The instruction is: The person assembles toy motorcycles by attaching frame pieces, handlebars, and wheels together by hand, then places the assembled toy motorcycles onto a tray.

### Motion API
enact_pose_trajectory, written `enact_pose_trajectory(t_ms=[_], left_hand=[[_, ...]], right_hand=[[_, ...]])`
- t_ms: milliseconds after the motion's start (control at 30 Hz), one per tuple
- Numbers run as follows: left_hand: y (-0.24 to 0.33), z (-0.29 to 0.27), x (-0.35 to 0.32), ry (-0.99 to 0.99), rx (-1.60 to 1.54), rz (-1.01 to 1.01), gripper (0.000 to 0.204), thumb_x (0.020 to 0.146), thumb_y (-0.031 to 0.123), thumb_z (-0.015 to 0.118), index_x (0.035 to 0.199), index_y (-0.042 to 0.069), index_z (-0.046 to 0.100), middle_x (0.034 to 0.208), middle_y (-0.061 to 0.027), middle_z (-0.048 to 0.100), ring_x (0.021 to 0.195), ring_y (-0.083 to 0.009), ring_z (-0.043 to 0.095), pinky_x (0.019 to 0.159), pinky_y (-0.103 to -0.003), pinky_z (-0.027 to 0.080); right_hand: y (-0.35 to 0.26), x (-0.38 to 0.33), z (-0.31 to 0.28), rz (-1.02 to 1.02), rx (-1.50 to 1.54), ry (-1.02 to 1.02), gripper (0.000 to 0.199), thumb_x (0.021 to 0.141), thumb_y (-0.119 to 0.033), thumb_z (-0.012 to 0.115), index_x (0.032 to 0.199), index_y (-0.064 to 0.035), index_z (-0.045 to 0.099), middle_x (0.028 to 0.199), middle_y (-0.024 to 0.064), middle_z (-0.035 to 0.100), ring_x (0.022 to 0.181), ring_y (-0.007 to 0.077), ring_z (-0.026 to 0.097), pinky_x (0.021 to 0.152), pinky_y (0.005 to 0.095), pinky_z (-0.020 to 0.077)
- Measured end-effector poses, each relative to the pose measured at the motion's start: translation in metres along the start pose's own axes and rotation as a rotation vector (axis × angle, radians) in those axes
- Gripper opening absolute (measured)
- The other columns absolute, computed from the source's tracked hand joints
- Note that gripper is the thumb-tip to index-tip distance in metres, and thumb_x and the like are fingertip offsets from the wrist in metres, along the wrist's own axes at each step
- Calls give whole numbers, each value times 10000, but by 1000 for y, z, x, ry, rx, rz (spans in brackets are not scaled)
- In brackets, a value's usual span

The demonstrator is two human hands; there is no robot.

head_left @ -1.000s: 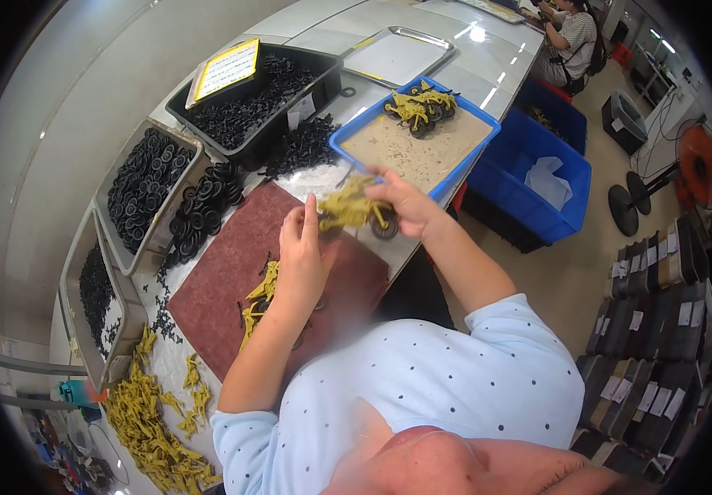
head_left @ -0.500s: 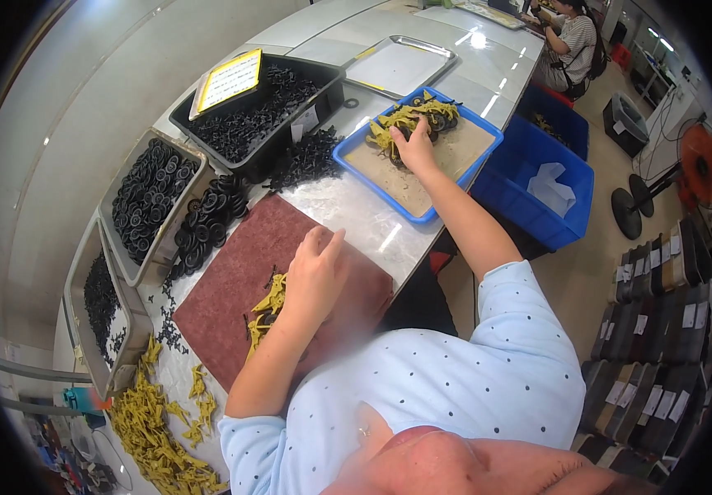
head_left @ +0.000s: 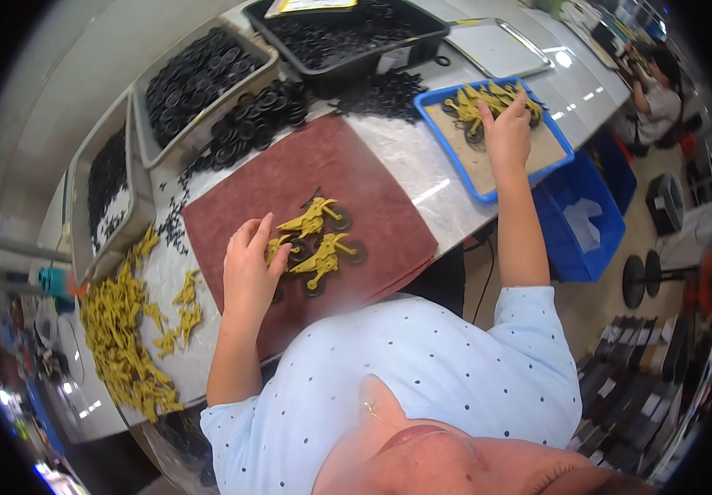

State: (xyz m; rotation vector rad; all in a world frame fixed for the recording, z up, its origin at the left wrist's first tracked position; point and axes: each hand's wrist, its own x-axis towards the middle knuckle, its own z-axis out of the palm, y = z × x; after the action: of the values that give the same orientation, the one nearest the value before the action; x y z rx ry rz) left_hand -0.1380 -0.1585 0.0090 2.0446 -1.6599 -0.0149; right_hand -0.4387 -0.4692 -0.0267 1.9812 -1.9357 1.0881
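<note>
My left hand (head_left: 250, 268) rests on the dark red mat (head_left: 372, 190), its fingers touching a small yellow toy motorcycle (head_left: 280, 249). Two more yellow toy motorcycles (head_left: 323, 257) with black wheels lie just to its right on the mat. My right hand (head_left: 507, 128) reaches out into the blue tray (head_left: 488, 177) and presses on the heap of finished yellow motorcycles (head_left: 475, 101) there. Whether it grips one I cannot tell.
Grey and black bins of black rubber wheels (head_left: 195, 74) line the far side, with loose wheels (head_left: 261, 107) spilled beside the mat. A pile of yellow plastic bodies (head_left: 121, 330) lies at the left. A blue crate (head_left: 582, 223) stands below the table edge. Another person (head_left: 657, 95) sits far right.
My head has leaned forward, so the bench looks closer. The right hand stays in the blue tray on the motorcycle heap. The left hand has settled on the yellow pieces on the mat.
</note>
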Motion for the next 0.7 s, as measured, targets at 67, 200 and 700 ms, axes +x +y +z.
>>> enact_pose_trajectory(t_ms=[67, 200, 700], left_hand=[[-12, 2, -16, -62, 17, -93, 628, 738, 234, 765, 1279, 23, 527, 1246, -189, 525, 1171, -347, 492, 918, -444, 433], [-2, 8, -33, -307, 204, -107, 1004, 633, 351, 834, 1442, 75, 308, 1412, -218, 363, 1299, -394, 343, 944, -542, 374], [-27, 9, -35, -14, -119, -222, 760, 688, 48, 702, 1382, 33, 393, 1035, -162, 564, 928, -335, 582, 862, -452, 432]], right_hand=[[-38, -23, -18, -215, 384, -185, 614, 881, -379, 624, 1285, 37, 424, 981, 212, 637, 906, 332, 638, 771, 400, 516], [-117, -104, -13, -225, 780, -981, 387, 913, -237, 593, 1240, -52, 502, 870, 176, 629, 764, 208, 631, 720, 345, 508], [-134, -114, -5, -167, 672, -1251, 495, 783, -360, 731, 968, 84, 611, 885, 212, 671, 774, 260, 670, 671, 347, 521]])
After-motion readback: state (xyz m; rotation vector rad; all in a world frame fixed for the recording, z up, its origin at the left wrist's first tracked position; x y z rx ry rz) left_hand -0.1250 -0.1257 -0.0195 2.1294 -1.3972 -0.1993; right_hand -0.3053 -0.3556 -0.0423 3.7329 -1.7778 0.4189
